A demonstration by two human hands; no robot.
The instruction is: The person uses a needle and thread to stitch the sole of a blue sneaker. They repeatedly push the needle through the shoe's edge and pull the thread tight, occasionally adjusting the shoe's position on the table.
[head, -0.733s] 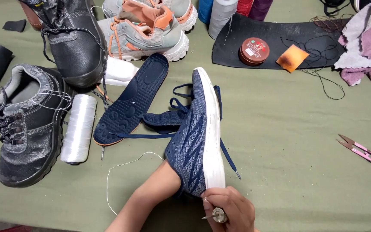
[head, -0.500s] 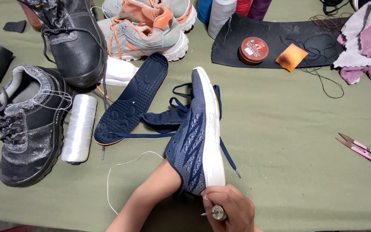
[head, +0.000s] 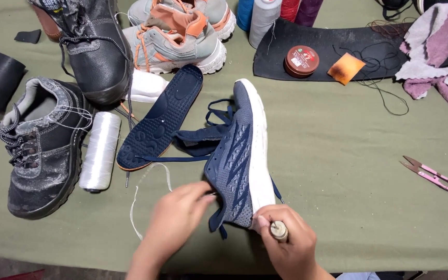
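Observation:
A navy knit sneaker (head: 237,155) with a white sole lies on its side in the middle of the green table, toe toward me. My left hand (head: 178,215) rests against its toe, fingers curled on the upper beside the loose laces. My right hand (head: 286,241) grips a small tool with a round wooden handle (head: 279,231), pressed at the edge of the sole near the toe. A white thread (head: 140,199) curls on the table left of my left hand. The sneaker's navy insole (head: 162,116) lies beside it.
Two black work boots (head: 40,145) and a grey-and-orange sneaker (head: 180,33) sit at the left and back. A white thread spool (head: 100,150) lies by the insole. Thread cones, a round red tin (head: 301,60), rags and pink snips (head: 431,173) lie to the right.
My left hand, earlier tucked under the sneaker, has come out and now lies on the toe. My right hand has shifted slightly with the tool.

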